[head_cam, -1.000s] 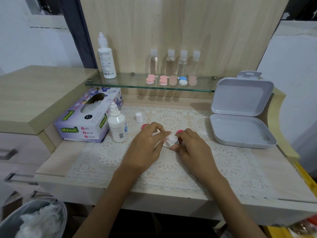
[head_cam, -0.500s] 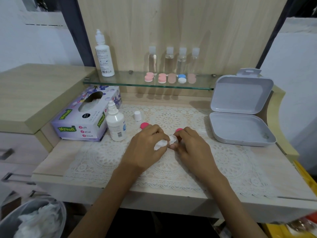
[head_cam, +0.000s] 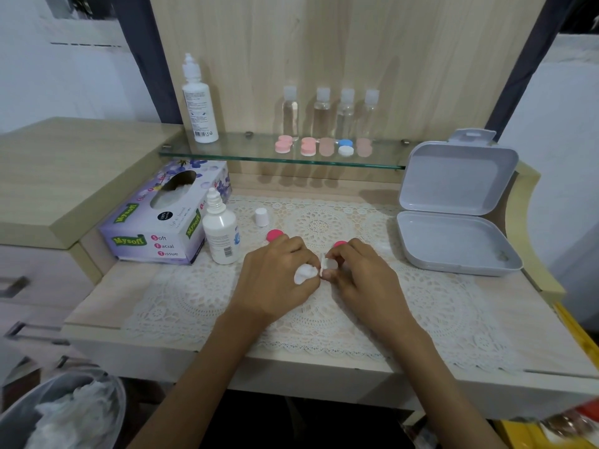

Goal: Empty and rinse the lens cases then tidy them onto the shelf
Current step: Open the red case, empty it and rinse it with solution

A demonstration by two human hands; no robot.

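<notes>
My right hand [head_cam: 363, 277] pinches a small white lens case [head_cam: 328, 264] on edge over the lace mat [head_cam: 181, 296]. My left hand [head_cam: 275, 277] grips a crumpled white tissue wad [head_cam: 304, 274] that touches the case's left side. Two pink caps lie on the mat, one [head_cam: 275, 235] behind my left hand and one [head_cam: 339, 244] partly hidden behind my right fingers. Several lens cases, pink, beige and a blue and white one [head_cam: 345, 147], sit in a row on the glass shelf [head_cam: 246, 152].
An uncapped solution bottle [head_cam: 221, 233] stands beside a tissue box [head_cam: 162, 215], its white cap [head_cam: 261, 217] on the mat. An open grey plastic box [head_cam: 453, 234] lies at right. A tall bottle [head_cam: 198, 102] and several clear bottles stand on the shelf. A bin [head_cam: 58, 413] with tissue sits at lower left.
The tissue wad in my left hand has shifted against the case, and the case has turned more on edge in my right fingers. Both hands stay in the same spot.
</notes>
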